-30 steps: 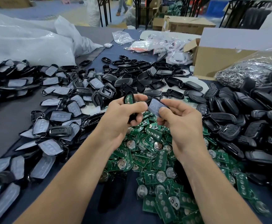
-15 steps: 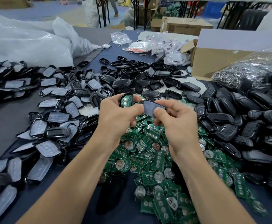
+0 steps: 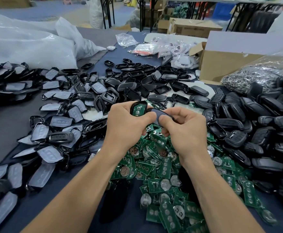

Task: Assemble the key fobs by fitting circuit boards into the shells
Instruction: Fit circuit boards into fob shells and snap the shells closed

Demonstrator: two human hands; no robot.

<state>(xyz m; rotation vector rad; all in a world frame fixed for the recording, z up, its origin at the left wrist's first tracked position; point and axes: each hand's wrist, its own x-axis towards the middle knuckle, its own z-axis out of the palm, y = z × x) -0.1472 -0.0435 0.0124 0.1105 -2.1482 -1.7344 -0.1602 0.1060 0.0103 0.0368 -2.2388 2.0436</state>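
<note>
A dark work table [image 3: 2, 132] is lying crowded with parts, with bare cloth only along its left side. Left of centre, the left hand [image 3: 125, 126] is gripping a black shell [image 3: 134, 105], long axis pointing away from the person, a green circuit board [image 3: 138, 109] seated inside. Just beside it, the right hand [image 3: 187, 132] is pinching a grey button pad [image 3: 159, 114]. Loose circuit boards [image 3: 162, 169] are lying piled beneath both hands.

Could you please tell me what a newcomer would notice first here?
Most striking are the two bare hands at the centre: the left hand grips a black plastic key fob shell holding a green circuit board, the right hand pinches a grey rubber button pad beside it. Under them spreads a heap of loose green circuit boards, with black shells piled on the right.
</note>
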